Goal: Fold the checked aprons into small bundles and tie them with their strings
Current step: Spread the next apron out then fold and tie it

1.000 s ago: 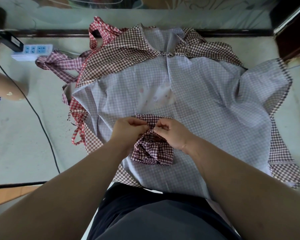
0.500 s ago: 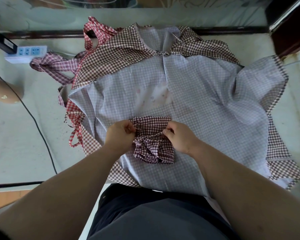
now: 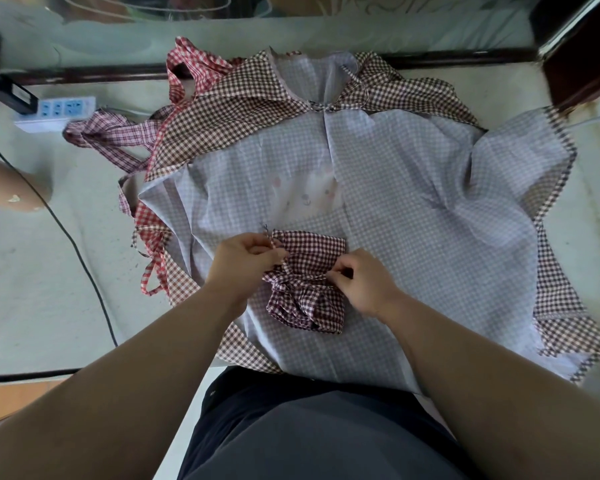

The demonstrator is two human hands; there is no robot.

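Across the pale surface (image 3: 32,289) before us lies a large checked apron (image 3: 413,209), spread wide with its faint lilac underside up and its brown-checked borders showing at the far edge and down the right side. Its near edge reaches our dark trousers (image 3: 309,427). From under its left side we see a red checked apron (image 3: 153,244) sticking out, with its straps trailing toward the near left, and further back a crumpled heap of plum-checked straps (image 3: 108,133).

On the middle of the spread apron sits the folded bundle (image 3: 309,271), dark brown check, cinched across its waist so that the near half puffs out in folds. Our left hand (image 3: 243,261) is at the bundle's far left corner, thumb and fingers pinching a string end (image 3: 274,244) whose frayed tip pokes up beside the knuckles. Our right hand (image 3: 364,285) is at the bundle's right side, fingers curled and pinching the other string (image 3: 321,277) where it crosses the waist. A knot (image 3: 284,280) sits between the two hands, on the bundle's left.

At the far left we see a white power strip (image 3: 56,110), a black cable (image 3: 84,271) running toward us, and another person's arm (image 3: 11,185) at the edge.
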